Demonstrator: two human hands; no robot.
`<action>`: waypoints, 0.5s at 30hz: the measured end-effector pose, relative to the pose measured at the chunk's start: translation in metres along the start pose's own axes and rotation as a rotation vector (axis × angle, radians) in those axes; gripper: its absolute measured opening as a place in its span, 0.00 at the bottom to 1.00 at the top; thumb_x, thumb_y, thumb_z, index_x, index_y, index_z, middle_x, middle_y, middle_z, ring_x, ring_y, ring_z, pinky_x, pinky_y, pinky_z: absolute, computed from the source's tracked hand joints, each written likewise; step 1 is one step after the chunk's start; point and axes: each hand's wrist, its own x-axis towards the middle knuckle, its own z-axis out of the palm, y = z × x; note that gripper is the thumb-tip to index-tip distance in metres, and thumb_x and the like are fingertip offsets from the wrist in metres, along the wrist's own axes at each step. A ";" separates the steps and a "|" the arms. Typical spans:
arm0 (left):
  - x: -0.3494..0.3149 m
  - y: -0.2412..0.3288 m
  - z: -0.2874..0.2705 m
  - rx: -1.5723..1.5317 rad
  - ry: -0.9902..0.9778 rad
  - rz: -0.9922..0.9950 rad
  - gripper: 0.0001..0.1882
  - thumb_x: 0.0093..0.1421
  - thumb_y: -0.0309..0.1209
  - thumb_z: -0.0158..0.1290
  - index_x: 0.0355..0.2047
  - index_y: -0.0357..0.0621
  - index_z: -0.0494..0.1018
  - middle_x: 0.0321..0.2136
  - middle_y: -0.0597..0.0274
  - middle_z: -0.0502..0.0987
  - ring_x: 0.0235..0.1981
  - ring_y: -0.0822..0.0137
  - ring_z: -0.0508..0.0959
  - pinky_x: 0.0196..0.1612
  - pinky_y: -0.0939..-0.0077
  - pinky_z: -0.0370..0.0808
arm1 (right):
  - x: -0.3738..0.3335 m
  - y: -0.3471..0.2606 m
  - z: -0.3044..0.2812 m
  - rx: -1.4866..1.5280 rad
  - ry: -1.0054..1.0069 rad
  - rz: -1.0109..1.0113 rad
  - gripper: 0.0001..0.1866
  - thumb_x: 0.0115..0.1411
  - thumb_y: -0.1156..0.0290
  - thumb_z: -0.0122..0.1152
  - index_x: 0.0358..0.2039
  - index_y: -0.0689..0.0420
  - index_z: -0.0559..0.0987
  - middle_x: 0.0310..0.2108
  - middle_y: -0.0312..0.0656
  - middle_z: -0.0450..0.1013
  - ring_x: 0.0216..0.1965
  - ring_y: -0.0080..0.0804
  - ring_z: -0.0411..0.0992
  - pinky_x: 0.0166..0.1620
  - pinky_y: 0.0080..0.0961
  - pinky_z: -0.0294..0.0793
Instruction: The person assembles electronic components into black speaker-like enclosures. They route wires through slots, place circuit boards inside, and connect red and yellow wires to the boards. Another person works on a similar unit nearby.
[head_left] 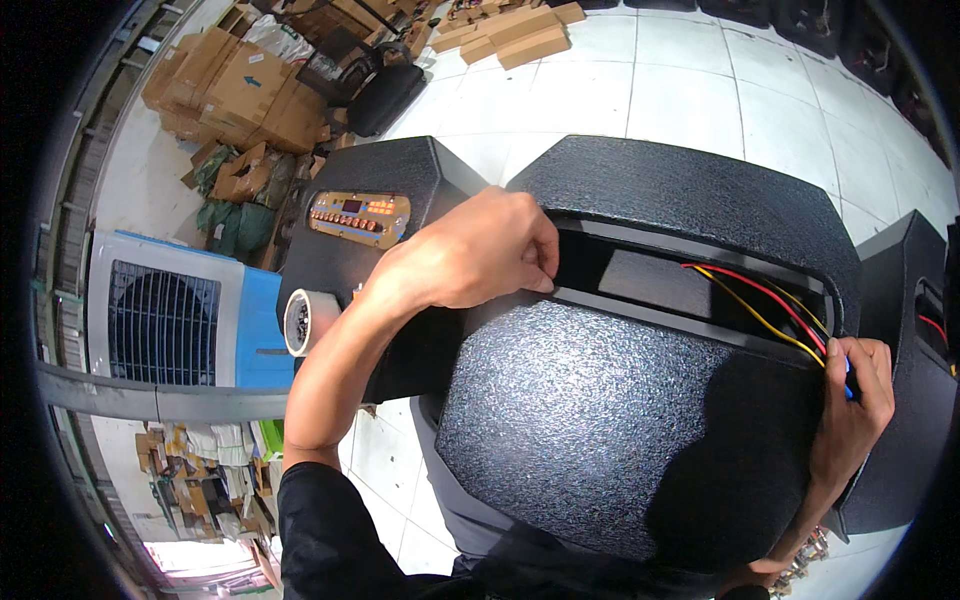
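A black textured speaker cabinet [600, 420] lies in front of me, with a long recessed slot [640, 275] across its top. My left hand [480, 250] reaches to the slot's left end, its thumb and fingers pinched together at the edge. Whatever they hold, if anything, is hidden. Red, yellow and black wires [765, 300] run inside the slot and out at its right end. There my right hand [855, 400] is closed on the wires at the cabinet's right edge. A small blue piece [849, 385] shows beneath its fingers.
Behind my left arm stands another black cabinet with a gold control panel [360, 218] of knobs. A third cabinet [905, 400] is at the right. At the left are a blue and white air cooler [165, 320], cardboard boxes [245, 90] and a black chair [385, 98].
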 end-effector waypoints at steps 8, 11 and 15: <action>0.009 -0.003 -0.005 0.090 -0.069 0.176 0.08 0.49 0.28 0.64 0.30 0.39 0.84 0.27 0.53 0.83 0.31 0.60 0.83 0.39 0.67 0.78 | 0.000 0.002 -0.001 0.016 -0.030 0.004 0.03 0.58 0.82 0.63 0.33 0.69 0.79 0.28 0.44 0.72 0.31 0.31 0.70 0.37 0.26 0.68; 0.012 0.001 -0.011 0.151 -0.122 0.172 0.08 0.50 0.29 0.64 0.31 0.40 0.84 0.28 0.52 0.83 0.32 0.60 0.84 0.39 0.67 0.78 | -0.001 0.003 -0.001 0.034 -0.022 0.008 0.03 0.58 0.83 0.63 0.33 0.68 0.79 0.28 0.44 0.72 0.31 0.31 0.70 0.36 0.26 0.67; 0.012 -0.002 -0.016 0.135 -0.077 0.123 0.11 0.53 0.33 0.64 0.34 0.40 0.84 0.28 0.53 0.84 0.33 0.59 0.84 0.39 0.67 0.79 | 0.001 0.000 0.001 0.045 -0.013 -0.008 0.02 0.57 0.83 0.63 0.32 0.68 0.79 0.27 0.43 0.72 0.31 0.31 0.69 0.36 0.26 0.67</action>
